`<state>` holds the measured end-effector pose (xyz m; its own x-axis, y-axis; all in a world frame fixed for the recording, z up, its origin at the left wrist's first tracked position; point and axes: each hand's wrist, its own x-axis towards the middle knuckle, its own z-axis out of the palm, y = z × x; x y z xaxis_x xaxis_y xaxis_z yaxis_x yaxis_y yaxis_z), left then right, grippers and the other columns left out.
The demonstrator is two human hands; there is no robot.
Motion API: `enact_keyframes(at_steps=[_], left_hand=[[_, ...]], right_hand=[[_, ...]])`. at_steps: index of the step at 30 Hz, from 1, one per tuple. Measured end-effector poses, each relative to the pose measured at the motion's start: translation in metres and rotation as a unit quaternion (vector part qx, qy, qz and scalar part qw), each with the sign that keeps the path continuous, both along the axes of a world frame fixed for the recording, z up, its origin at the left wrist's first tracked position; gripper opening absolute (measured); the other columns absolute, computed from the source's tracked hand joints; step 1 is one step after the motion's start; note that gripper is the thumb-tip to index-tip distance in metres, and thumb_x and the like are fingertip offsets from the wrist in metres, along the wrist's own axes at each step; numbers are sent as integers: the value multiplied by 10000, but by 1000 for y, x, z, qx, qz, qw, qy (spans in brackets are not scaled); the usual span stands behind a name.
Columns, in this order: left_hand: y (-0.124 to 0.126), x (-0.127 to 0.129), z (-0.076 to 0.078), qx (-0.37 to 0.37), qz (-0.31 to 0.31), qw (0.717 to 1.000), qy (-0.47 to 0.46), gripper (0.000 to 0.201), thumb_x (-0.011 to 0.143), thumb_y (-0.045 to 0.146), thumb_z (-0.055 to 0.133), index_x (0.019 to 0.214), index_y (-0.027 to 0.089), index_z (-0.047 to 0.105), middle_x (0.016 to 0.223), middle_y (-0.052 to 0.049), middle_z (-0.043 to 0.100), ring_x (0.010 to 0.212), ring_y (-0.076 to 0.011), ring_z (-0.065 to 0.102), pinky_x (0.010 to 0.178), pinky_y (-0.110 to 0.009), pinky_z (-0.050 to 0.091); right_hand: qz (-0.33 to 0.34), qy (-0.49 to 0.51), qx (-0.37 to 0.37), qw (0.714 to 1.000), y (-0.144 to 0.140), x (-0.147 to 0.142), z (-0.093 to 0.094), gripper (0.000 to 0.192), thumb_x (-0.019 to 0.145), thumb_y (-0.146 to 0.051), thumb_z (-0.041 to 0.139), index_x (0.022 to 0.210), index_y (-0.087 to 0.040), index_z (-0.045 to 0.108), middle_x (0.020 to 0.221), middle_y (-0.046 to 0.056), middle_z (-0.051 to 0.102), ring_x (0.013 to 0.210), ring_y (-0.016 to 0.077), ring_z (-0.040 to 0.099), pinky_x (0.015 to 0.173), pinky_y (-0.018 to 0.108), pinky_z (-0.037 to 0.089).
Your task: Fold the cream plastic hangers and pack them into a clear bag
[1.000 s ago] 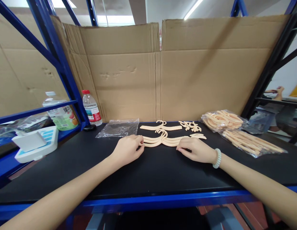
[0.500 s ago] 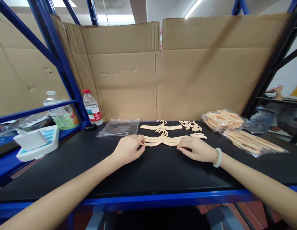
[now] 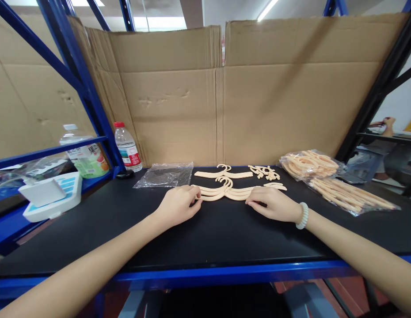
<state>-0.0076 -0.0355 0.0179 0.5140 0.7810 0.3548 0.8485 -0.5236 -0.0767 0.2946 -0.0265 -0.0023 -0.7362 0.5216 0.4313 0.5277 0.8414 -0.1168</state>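
Note:
Several cream-coloured hanger pieces (image 3: 237,197) lie stacked front to back on the black table top (image 3: 218,238), hooks pointing away from me. My left hand (image 3: 180,204) is closed at their left end, thumb and fingers round the tips. At the right end, my right hand (image 3: 272,204) is closed in the same way, a pale coiled band on its wrist. Both hands rest low on the table, and the tips between the fingers are partly hidden. Behind the stack lies another hanger piece (image 3: 240,175). A few short curved strips (image 3: 275,186) sit just beyond my right hand.
Small cream parts (image 3: 267,172) lie at the back right, near bagged curved pieces (image 3: 308,163) and bagged rods (image 3: 351,194). A flat clear bag (image 3: 164,176), water bottle (image 3: 127,148) and power strip (image 3: 74,194) are leftward. Cardboard (image 3: 275,101) walls the back. Another person's hand (image 3: 388,124) shows far right.
Both hands stay at the two ends of the hanger stack with hardly any movement. The whole view shifts very slightly.

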Motion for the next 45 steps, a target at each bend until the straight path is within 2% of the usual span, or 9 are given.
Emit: enact_keyframes(at_steps=[12, 16, 20, 24, 26, 30, 32, 36, 45], left_hand=[[1, -2, 0, 8, 4, 1000, -8, 76, 820, 216, 481, 826, 202, 556, 777, -5, 652, 746, -177, 619, 595, -254, 403], [8, -6, 5, 17, 17, 1000, -6, 114, 846, 241, 449, 845, 199, 554, 823, -14, 656, 783, -192, 626, 619, -275, 434], [30, -6, 11, 13, 16, 1000, 12, 151, 837, 242, 472, 932, 192, 579, 917, -42, 666, 863, -219, 635, 682, -299, 475], [73, 1, 16, -11, -12, 998, 53, 234, 818, 190, 542, 1040, 149, 604, 1047, -94, 657, 979, -242, 622, 829, -338, 483], [96, 4, 16, -23, -24, 997, 72, 241, 820, 178, 587, 1056, 140, 610, 1086, -102, 646, 1033, -241, 601, 886, -354, 473], [128, 10, 11, -45, -30, 994, 90, 243, 911, 295, 571, 1092, 135, 597, 1107, -83, 622, 997, -218, 608, 865, -429, 503], [136, 11, 8, -54, -35, 994, 94, 264, 916, 315, 570, 1113, 140, 591, 1126, -82, 613, 987, -214, 611, 848, -428, 516], [143, 14, 0, -52, -38, 995, 78, 278, 918, 307, 567, 1143, 145, 579, 1153, -88, 601, 997, -218, 607, 848, -428, 519], [149, 22, -9, -59, -60, 996, -1, 275, 920, 303, 565, 1143, 141, 575, 1125, -83, 609, 955, -206, 620, 813, -407, 534]], right_hand=[[-16, 14, 2, 1000, 3, 6, 0, 260, 948, -227, 432, 858, -169, 669, 788, 72, 670, 739, 184, 611, 689, 298, 465], [-49, 35, 35, 998, 11, 16, 3, 259, 942, -240, 437, 826, -170, 658, 751, 66, 656, 714, 185, 597, 677, 298, 455], [-120, 1, 57, 991, 34, 24, 12, 238, 926, -218, 443, 836, -172, 658, 833, 69, 689, 806, 196, 615, 763, 307, 457], [-171, -53, 44, 983, 74, 21, 22, 188, 867, -171, 504, 937, -155, 678, 899, 86, 701, 841, 218, 637, 757, 311, 469], [-187, -78, 33, 979, 94, 16, 22, 192, 839, -145, 534, 962, -147, 681, 932, 94, 706, 868, 229, 642, 767, 316, 473], [-203, -118, 10, 972, 121, 7, 14, 148, 836, -127, 582, 948, -127, 678, 957, 98, 698, 886, 209, 638, 789, 317, 483], [-207, -132, 5, 970, 127, 5, 8, 98, 873, -177, 596, 927, -130, 662, 932, 69, 682, 881, 189, 630, 807, 340, 491], [-221, -136, 10, 966, 128, 7, 0, 173, 918, -305, 590, 952, -141, 632, 986, 46, 644, 937, 191, 611, 844, 399, 497], [-232, -76, 22, 969, 130, 8, -4, 167, 911, -303, 599, 906, -139, 629, 957, 40, 639, 901, 181, 608, 817, 382, 500]])
